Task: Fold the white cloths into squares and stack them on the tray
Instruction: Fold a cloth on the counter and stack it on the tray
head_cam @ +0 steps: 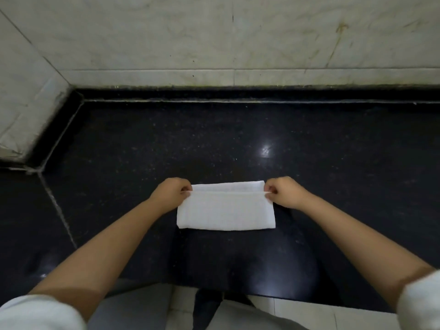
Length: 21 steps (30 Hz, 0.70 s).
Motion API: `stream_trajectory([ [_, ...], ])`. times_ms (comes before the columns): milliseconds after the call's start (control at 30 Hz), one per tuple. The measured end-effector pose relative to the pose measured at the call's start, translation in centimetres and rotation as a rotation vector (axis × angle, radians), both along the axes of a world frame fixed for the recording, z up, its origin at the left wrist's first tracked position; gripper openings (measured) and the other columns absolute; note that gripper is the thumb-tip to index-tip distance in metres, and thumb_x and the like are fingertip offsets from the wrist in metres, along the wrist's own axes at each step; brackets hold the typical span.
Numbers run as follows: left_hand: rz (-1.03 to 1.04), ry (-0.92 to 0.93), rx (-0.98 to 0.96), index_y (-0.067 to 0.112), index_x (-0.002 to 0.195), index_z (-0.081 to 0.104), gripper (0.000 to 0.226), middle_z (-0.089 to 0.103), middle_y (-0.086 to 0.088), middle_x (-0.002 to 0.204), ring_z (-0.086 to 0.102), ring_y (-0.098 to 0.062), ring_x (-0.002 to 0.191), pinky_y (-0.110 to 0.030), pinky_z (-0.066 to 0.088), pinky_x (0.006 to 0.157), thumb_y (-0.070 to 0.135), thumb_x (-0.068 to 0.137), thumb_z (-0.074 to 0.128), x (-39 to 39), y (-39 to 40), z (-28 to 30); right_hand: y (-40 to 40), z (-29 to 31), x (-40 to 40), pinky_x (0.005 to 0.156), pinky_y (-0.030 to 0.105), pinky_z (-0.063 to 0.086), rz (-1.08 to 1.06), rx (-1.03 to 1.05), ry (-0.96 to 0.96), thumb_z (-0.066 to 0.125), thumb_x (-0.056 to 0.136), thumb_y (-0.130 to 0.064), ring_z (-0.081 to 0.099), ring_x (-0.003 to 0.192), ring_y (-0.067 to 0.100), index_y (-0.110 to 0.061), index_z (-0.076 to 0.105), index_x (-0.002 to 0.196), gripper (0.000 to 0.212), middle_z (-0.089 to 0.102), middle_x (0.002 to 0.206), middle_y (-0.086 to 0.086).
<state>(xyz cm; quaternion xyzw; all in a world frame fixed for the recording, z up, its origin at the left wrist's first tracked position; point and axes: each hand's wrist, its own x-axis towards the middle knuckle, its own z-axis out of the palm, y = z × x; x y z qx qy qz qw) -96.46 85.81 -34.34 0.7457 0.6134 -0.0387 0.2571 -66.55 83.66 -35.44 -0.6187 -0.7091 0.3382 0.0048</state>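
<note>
The white sleeves (40, 313) are cut off at the bottom corners, and curled fingers (184, 188) hide the cloth's (226, 210) upper corners.

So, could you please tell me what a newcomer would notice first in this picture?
The white cloth stands out, lying partly folded on the black counter near its front edge. The left hand and right hand pinch its two far corners. A pale tiled wall runs behind.
</note>
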Motion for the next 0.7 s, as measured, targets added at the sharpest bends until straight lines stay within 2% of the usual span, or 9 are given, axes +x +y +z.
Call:
stream_trajectory([
  [67,0.051,0.033,0.028,0.011,0.103,0.066,0.018,0.064,-0.007,0.105,0.06,-0.02,0.094,-0.033,0.05,0.083,0.015,0.093,0.051,0.5,0.8,-0.8,1.0,-0.6,-0.7,0.074,0.028,0.045,-0.089,0.056,-0.011,0.053,0.088,-0.01,0.06,0.089,0.023,-0.006,0.067,0.099,0.018,0.063,0.09,0.005],
  [167,0.083,0.084,0.056,0.01,0.105,0.065,0.021,0.061,-0.009,0.108,0.059,-0.022,0.096,-0.033,0.049,0.082,0.016,0.094,0.048,0.7,1.5,-2.3,1.8,-1.5,-1.6,0.082,0.03,0.047,-0.166,0.137,-0.031,0.051,0.09,-0.009,0.058,0.101,0.025,-0.004,0.069,0.099,0.021,0.063,0.105,0.01],
  [300,0.077,0.117,0.116,0.011,0.107,0.065,0.023,0.057,-0.008,0.11,0.057,-0.02,0.098,-0.029,0.047,0.083,0.019,0.095,0.047,0.2,2.2,-3.9,2.0,-2.9,-2.2,0.081,0.032,0.048,-0.195,0.206,-0.099,0.049,0.089,-0.005,0.054,0.105,0.026,-0.003,0.07,0.095,0.022,0.061,0.106,0.012],
  [400,0.029,0.103,0.162,0.01,0.105,0.065,0.023,0.06,-0.006,0.109,0.056,-0.018,0.1,-0.027,0.046,0.084,0.017,0.095,0.046,0.2,2.2,-4.6,1.9,-3.3,-2.5,0.08,0.031,0.046,-0.154,0.237,-0.16,0.045,0.09,-0.003,0.053,0.104,0.026,-0.002,0.067,0.1,0.025,0.06,0.106,0.013],
  [533,-0.114,0.197,0.215,0.013,0.109,0.058,0.021,0.058,-0.002,0.11,0.052,-0.016,0.104,-0.027,0.047,0.083,0.018,0.096,0.042,-0.1,2.1,-5.2,1.9,-3.5,-2.7,0.085,0.031,0.046,-0.029,0.215,-0.291,0.041,0.09,-0.001,0.048,0.111,0.025,-0.004,0.06,0.113,0.03,0.055,0.114,0.011],
  [600,-0.182,0.242,0.259,0.014,0.114,0.055,0.022,0.056,-0.002,0.111,0.053,-0.017,0.105,-0.027,0.048,0.081,0.015,0.093,0.05,-0.2,1.7,-5.3,2.1,-3.1,-2.9,0.085,0.031,0.046,0.005,0.185,-0.316,0.041,0.089,0.001,0.047,0.111,0.025,-0.003,0.059,0.109,0.028,0.053,0.114,0.012],
  [700,-0.303,0.301,0.333,0.01,0.11,0.06,0.033,0.058,-0.007,0.104,0.059,-0.02,0.093,-0.025,0.049,0.066,0.016,0.079,0.07,-0.3,1.7,-4.0,2.6,-1.7,-3.0,0.085,0.032,0.045,0.072,0.153,-0.361,0.042,0.086,0.002,0.047,0.109,0.027,0.0,0.059,0.103,0.025,0.052,0.111,0.013],
])
